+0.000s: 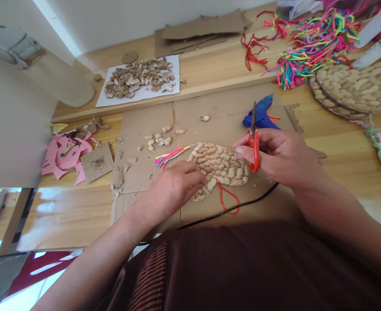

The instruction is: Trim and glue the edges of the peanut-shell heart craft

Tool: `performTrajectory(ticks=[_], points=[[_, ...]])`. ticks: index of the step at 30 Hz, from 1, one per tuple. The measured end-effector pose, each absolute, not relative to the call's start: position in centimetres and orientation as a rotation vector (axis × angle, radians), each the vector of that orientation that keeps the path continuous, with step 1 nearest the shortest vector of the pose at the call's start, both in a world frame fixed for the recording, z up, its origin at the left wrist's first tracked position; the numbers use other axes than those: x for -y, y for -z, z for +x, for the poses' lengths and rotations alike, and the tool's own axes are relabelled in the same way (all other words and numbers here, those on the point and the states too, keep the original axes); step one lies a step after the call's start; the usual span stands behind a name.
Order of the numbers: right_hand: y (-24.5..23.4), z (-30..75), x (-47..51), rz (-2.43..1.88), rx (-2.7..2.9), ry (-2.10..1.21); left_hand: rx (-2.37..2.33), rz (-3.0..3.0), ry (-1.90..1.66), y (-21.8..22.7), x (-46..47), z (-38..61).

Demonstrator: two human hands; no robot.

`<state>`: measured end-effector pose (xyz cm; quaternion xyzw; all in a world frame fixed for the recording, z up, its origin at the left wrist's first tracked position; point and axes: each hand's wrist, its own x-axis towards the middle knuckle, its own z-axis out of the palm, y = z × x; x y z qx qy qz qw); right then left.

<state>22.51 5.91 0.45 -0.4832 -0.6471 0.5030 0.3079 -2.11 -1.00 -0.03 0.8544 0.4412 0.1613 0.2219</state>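
No word or number can be read anywhere. A brown cardboard scrap [97, 163], at the left beside pink paper cuttings [63, 156], bears a dark printed mark, too blurred to make out.

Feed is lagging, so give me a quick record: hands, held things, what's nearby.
left hand: rests on shell-covered piece, grip unclear
right hand: holds red scissors, blades pointing away, above the piece
piece: on cardboard; rainbow tassel at its left, red cord loop below
nearby: blue glue gun behind scissors; loose shells on cardboard
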Motion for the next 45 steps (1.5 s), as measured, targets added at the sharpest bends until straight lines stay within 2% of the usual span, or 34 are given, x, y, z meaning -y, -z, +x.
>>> performTrajectory(ticks=[8,17,22,27,35,38,39,43,45], points=[[-1.9,24.0,-6.0,-1.395,1.806,-1.032,-1.205,2.465,-0.269,-0.9,0.8,-2.1],[-3.4,30.8,-7.6,-2.106,2.115,-0.263,-1.115,2.550,-0.080,-1.3,-0.1,-1.8],[-3.1,32.9,-8.6,-2.348,2.272,-0.055,-1.134,2.551,0.024,-1.4,0.1,-1.4],[-2.8,32.8,-8.7,-2.397,2.317,-0.099,-1.134,2.541,-0.009,-1.0,0.5,-1.6],[-3.0,33.6,-9.3,-2.393,2.270,-0.106,-1.164,2.407,-0.392,1.5,0.7,-2.5],[-4.1,31.7,-8.0,-2.190,2.117,0.011,-1.168,2.228,-0.557,1.3,0.6,-2.5],[-4.3,30.6,-7.3,-2.053,2.066,-0.039,-1.182,2.122,-0.624,1.2,0.6,-2.6],[-3.7,24.8,-4.2,-1.351,2.117,-0.849,-1.214,1.516,-0.829,0.6,0.4,-2.6],[-2.9,22.1,-3.0,-1.155,2.080,-0.995,-1.136,1.240,-0.875,0.4,0.3,-2.5]])
